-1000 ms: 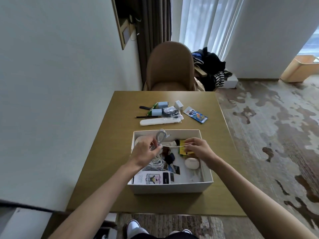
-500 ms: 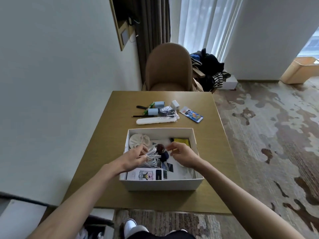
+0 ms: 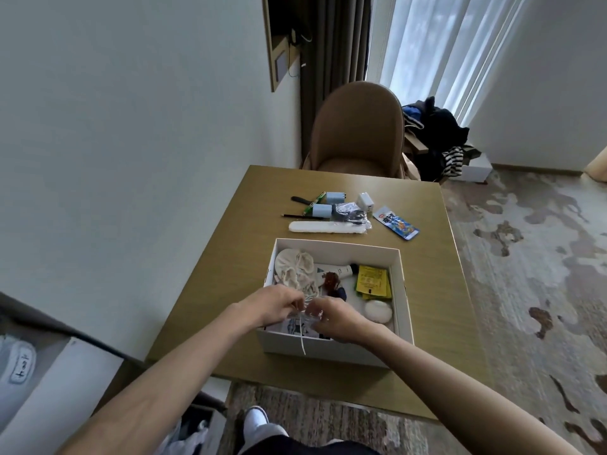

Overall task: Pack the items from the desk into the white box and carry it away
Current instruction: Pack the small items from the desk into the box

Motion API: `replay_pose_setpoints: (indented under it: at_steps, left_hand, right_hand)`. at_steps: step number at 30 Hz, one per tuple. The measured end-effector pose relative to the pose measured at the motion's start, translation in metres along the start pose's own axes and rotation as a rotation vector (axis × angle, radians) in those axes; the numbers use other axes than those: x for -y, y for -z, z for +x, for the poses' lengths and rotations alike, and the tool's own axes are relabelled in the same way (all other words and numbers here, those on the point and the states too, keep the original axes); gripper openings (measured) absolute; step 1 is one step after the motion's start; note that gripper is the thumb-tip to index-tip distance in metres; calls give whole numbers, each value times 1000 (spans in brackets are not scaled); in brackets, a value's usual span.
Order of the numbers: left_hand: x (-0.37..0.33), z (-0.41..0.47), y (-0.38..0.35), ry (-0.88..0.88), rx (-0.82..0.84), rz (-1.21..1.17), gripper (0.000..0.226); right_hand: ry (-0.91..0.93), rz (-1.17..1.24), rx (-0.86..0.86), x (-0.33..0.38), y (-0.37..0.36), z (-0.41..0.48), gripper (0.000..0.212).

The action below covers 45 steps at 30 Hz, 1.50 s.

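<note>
- Our left hand [image 3: 276, 305] and right hand [image 3: 338, 318] meet over the near-left corner of the white box [image 3: 354, 353], both pinching a thin white cable [image 3: 301, 339] (something clear and crinkly shows there too; we cannot tell what).
- One limp strand hangs outside the near wall.
- The coming move, we judge, is straight down, since the box floor lies just beneath both hands.
- Unpacked items lie beyond the far wall on the matte wooden desk [image 3: 223, 274]: a long soft white pouch [image 3: 325, 227] lying crosswise and a glossy snack packet [image 3: 396, 222].

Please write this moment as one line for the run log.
stage: packing | left hand: holds cable | right hand: holds cable | box: on desk | items: some unpacked
</note>
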<state>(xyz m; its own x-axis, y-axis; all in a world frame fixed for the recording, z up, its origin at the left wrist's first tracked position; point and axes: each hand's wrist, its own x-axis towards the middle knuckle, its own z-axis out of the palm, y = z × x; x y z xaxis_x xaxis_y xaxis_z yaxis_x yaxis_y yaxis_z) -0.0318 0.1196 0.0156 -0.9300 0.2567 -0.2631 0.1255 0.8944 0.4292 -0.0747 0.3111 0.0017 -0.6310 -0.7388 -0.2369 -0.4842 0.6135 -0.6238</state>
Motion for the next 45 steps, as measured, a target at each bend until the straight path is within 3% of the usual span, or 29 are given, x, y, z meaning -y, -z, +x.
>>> replay_pose_setpoints:
  at_steps: [4,6,8,11,15,19,23,29,36,41,45]
  left_hand:
    - [0,5,7,91,54,-154,12]
    - [-1,7,8,97,68,-14,4]
    - [-3,9,9,77,-7,275,14]
    - [0,13,5,7,-224,553,25]
    - [4,15,6,46,-361,557,23]
    - [7,12,13,88,-478,332,16]
    - [15,23,37,254,-537,-72,12]
    - [40,66,69,306,-574,-194,16]
    - [93,148,95,380,-506,-336,20]
    - [139,192,90,373,-293,-184,19]
    - [161,225,86,311,-254,-89,20]
  right_hand:
    - [-105,216,-24,-7,4,6,18]
    - [-200,419,-31,-10,6,7,12]
    - [-279,516,-56,-13,6,7,11]
    - [-294,469,-86,-14,5,10,16]
    - [-211,331,-112,-18,9,12,19]
    - [-209,335,-171,-25,20,16,19]
    - [-245,604,-136,-21,45,27,12]
    - [-194,672,-208,-17,97,65,11]
    - [-284,536,-293,-45,134,136,10]
    - [-392,205,-251,-73,141,212,22]
    - [-374,-89,-218,-87,141,272,41]
